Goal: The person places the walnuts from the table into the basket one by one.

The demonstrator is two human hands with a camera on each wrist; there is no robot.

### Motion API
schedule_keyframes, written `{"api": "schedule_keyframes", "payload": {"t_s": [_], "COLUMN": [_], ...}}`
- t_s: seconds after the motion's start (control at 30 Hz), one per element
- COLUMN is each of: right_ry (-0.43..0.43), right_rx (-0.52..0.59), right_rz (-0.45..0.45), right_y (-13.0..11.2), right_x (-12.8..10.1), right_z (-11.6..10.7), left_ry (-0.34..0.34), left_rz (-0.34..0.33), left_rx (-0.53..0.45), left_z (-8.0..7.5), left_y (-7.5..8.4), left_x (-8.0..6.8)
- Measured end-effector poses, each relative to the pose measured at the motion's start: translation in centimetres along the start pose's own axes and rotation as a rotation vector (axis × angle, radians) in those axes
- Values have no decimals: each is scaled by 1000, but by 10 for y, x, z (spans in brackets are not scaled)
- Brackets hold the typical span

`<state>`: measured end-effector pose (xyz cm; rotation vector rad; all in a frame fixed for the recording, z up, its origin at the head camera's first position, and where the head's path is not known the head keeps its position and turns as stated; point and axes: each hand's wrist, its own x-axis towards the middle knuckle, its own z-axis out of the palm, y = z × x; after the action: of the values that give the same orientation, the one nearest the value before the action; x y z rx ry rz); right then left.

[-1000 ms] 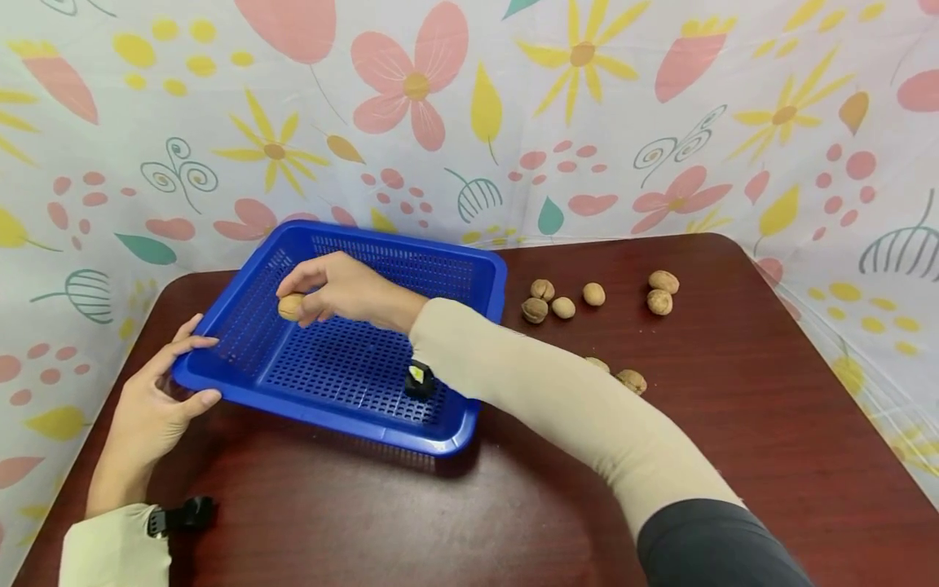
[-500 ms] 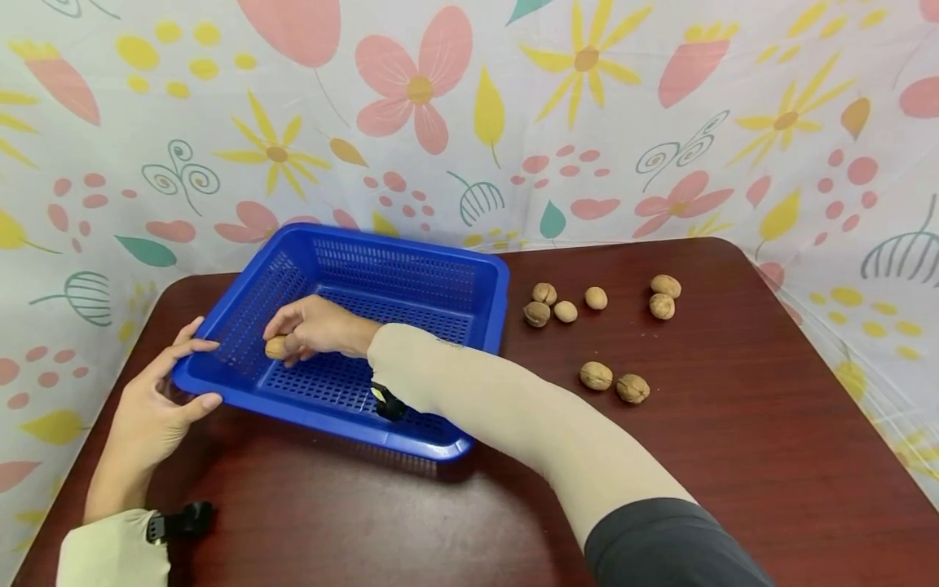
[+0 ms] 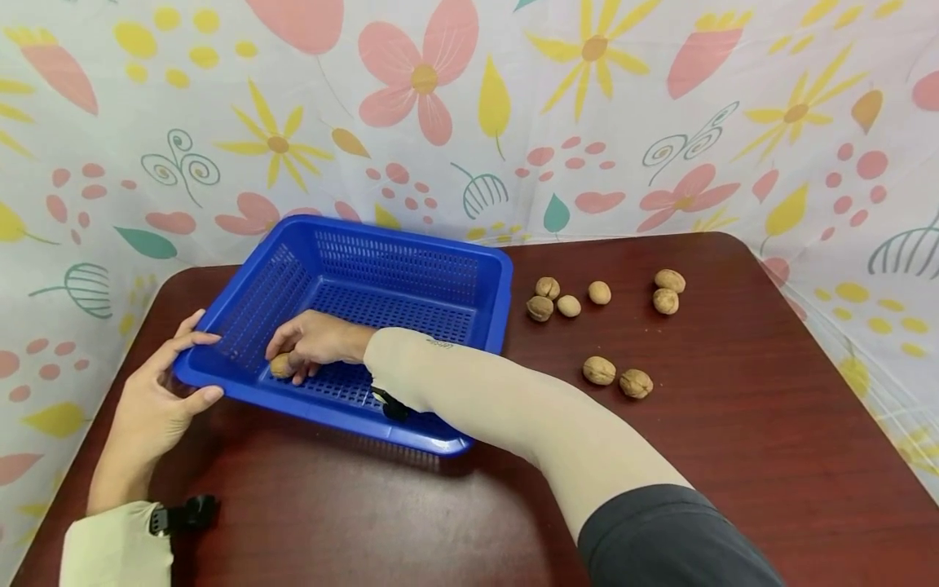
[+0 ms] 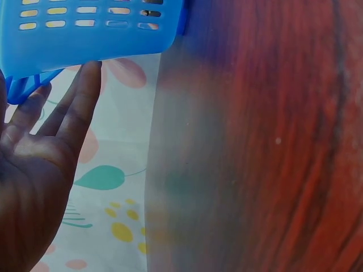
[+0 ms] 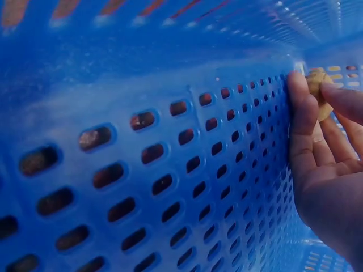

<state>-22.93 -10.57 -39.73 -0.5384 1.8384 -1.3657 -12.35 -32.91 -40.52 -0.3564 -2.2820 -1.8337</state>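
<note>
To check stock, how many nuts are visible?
9 nuts: four beside the basket, two farther right, two nearer the person, one in the right fingers. The arm may hide more.

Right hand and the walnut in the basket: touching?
Touching. The right wrist view shows the right hand pinching the walnut between thumb and fingers.

A person's right hand (image 5: 332, 187) pinched a tan nut (image 5: 316, 85) between thumb and fingers inside a blue plastic basket (image 5: 113, 68), at the right side of the wrist camera's view. The thumb crossed in front of the nut, hiding part of it; whether the nut touched the basket could not be made out. Rows of oval holes (image 5: 163, 183) stretched toward the hand, dark reddish brown showing through many of them.
</note>
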Motion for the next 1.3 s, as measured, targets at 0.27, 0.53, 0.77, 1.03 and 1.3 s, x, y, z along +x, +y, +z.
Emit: {"api": "schedule_keyframes", "payload": {"t_s": [0.27,0.53,0.77,1.03,1.3], "right_ry": [-20,-4,81,36,137], "right_rx": [-127,-213,-286,-333,-313], "right_rz": [-33,-54,-61,-114,-235], "right_y": [-1,-6,-21,-54,-75], "right_x": [1,-1,-10,-49,-118], "right_z": [2,1,-6,-24,-87], "left_ry": [5,3,-2,-4,-4], "left_rz": [-14,-16,-20,-21,-8], "left_rx": [-30,-6,33,6,-44], "left_z": [1,1,1,-1,1], "left_y": [1,2,1,0,1], "left_x": [0,0,-1,-1,1]}}
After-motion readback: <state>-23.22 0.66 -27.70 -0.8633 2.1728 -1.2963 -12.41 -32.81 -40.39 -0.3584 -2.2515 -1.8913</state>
